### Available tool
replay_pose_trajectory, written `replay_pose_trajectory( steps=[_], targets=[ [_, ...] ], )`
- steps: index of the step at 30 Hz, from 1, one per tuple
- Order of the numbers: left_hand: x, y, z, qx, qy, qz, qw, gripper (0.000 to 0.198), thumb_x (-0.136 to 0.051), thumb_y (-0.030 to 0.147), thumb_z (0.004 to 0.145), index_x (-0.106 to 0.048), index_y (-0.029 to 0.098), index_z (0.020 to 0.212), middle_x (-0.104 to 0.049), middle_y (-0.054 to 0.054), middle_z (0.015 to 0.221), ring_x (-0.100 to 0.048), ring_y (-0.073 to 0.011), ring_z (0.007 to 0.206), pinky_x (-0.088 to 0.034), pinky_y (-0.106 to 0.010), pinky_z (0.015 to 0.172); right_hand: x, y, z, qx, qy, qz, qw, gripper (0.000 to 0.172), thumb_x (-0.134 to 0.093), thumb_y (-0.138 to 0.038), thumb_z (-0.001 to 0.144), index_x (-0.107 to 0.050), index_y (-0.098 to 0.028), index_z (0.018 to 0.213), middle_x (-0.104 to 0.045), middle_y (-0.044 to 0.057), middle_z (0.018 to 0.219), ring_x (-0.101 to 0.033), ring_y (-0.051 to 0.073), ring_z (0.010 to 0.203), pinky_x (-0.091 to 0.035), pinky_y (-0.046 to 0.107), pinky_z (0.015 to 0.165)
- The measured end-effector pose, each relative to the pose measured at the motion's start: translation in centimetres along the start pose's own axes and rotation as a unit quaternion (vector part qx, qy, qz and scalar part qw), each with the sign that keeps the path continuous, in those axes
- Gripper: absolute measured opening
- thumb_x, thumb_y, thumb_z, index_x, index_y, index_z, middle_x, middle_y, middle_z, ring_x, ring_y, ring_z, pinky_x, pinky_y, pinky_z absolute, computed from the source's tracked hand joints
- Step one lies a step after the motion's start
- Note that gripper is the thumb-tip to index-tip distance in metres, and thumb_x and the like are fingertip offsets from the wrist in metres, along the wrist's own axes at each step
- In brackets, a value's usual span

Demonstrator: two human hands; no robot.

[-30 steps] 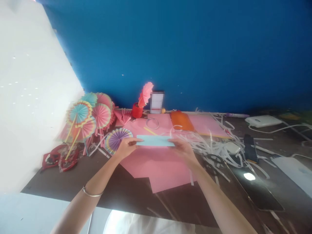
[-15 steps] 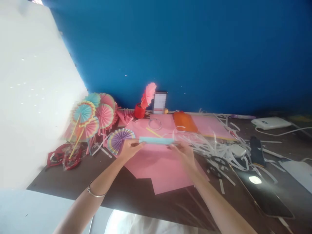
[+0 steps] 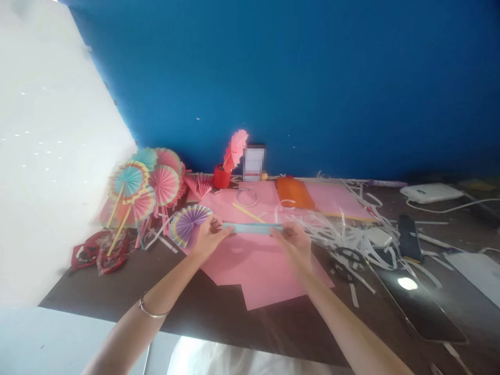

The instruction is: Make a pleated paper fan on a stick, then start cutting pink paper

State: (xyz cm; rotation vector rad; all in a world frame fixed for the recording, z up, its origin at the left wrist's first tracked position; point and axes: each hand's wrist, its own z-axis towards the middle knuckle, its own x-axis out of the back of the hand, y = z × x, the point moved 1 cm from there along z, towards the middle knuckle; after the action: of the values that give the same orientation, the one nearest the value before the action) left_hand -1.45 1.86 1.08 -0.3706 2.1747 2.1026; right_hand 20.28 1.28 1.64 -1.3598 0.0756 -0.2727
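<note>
A narrow light-blue folded paper strip point(image 3: 253, 228) stretches level between my two hands, above pink paper sheets point(image 3: 269, 276) on the dark table. My left hand point(image 3: 211, 233) pinches its left end between thumb and fingers. At the other end, my right hand point(image 3: 292, 240) grips the strip the same way, thumb in front. Just beyond my left hand lies a purple pleated paper fan point(image 3: 190, 223) with a yellow and blue rim. A thin yellow strip point(image 3: 248, 212) rests on the pink paper behind the blue one.
Finished paper fans point(image 3: 144, 182) cluster at the left, beside red-handled scissors point(image 3: 86, 255). A red cup point(image 3: 222, 177) holds a pink fan. White paper offcuts point(image 3: 332, 229) tangle at the right, near a phone point(image 3: 425, 307) and a white power bank point(image 3: 432, 192). An orange packet point(image 3: 295, 194) lies behind.
The blue strip has tilted in my hands and now shows a darker fold line along its top. Both hands keep hold of its ends. The view has shifted slightly.
</note>
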Motion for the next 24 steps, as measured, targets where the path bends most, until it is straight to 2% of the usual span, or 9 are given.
replay_pose_trajectory(
  steps=[2,5,9,13,17,21,24],
  targets=[
    [0.12,-0.14,0.06,-0.007,-0.028,0.022,0.999,0.038,-0.077,0.031,0.058,-0.049,0.017,0.080,-0.060,0.003,0.071,-0.064,-0.0132,0.067,-0.055,-0.031,0.070,-0.10,0.01,0.13,0.005,0.013,0.016,1.000,0.025,-0.072,-0.037,0.064,-0.059,-0.019,0.075,-0.061,0.000,0.070,-0.059,0.014,0.062,-0.048,0.027,0.059],
    [0.35,-0.42,0.15,-0.017,-0.042,0.065,0.997,0.036,-0.074,0.033,0.063,-0.056,0.015,0.088,-0.067,-0.004,0.081,-0.065,-0.0161,0.072,-0.054,-0.031,0.071,-0.21,-0.15,0.18,-0.001,-0.003,0.020,1.000,0.022,-0.070,-0.036,0.067,-0.063,-0.019,0.081,-0.064,0.001,0.075,-0.060,0.015,0.066,-0.050,0.029,0.063],
    [0.41,-0.45,0.15,-0.051,-0.056,0.136,0.988,0.026,-0.068,0.034,0.069,-0.065,0.014,0.085,-0.068,-0.006,0.083,-0.065,-0.0173,0.075,-0.054,-0.030,0.072,-0.10,-0.15,0.12,-0.012,-0.015,0.013,1.000,0.020,-0.068,-0.035,0.069,-0.065,-0.019,0.081,-0.065,0.001,0.068,-0.061,0.016,0.065,-0.050,0.030,0.064],
    [0.17,-0.18,-0.05,-0.092,-0.075,0.202,0.972,0.021,-0.065,0.031,0.071,-0.067,0.014,0.084,-0.069,-0.006,0.084,-0.063,-0.0170,0.079,-0.052,-0.026,0.069,0.01,0.30,0.13,-0.008,-0.015,-0.022,1.000,0.019,-0.067,-0.035,0.069,-0.066,-0.018,0.079,-0.065,0.001,0.069,-0.060,0.016,0.066,-0.048,0.029,0.064],
    [-0.16,-0.25,-0.20,-0.066,-0.116,0.202,0.970,0.028,-0.067,0.034,0.070,-0.066,0.014,0.089,-0.069,-0.008,0.091,-0.064,-0.0182,0.079,-0.052,-0.026,0.065,-0.18,0.36,0.03,0.007,-0.030,-0.055,0.998,0.017,-0.066,-0.034,0.069,-0.067,-0.018,0.076,-0.066,0.002,0.072,-0.059,0.017,0.068,-0.047,0.028,0.063],
    [-0.33,-0.44,-0.11,-0.065,-0.141,0.228,0.961,0.019,-0.067,0.032,0.070,-0.069,0.014,0.076,-0.070,-0.008,0.082,-0.064,-0.0184,0.077,-0.051,-0.026,0.066,-0.31,-0.05,-0.13,0.023,-0.028,-0.062,0.997,0.018,-0.065,-0.034,0.070,-0.066,-0.018,0.076,-0.066,0.003,0.074,-0.059,0.017,0.068,-0.046,0.028,0.064],
    [-0.32,-0.58,0.03,-0.056,-0.140,0.221,0.964,0.020,-0.066,0.033,0.070,-0.069,0.015,0.076,-0.070,-0.007,0.082,-0.064,-0.0179,0.076,-0.050,-0.026,0.066,-0.35,-0.20,-0.17,0.024,-0.028,-0.070,0.997,0.019,-0.064,-0.035,0.070,-0.066,-0.017,0.077,-0.066,0.003,0.073,-0.059,0.017,0.068,-0.046,0.028,0.064]
  ],
)
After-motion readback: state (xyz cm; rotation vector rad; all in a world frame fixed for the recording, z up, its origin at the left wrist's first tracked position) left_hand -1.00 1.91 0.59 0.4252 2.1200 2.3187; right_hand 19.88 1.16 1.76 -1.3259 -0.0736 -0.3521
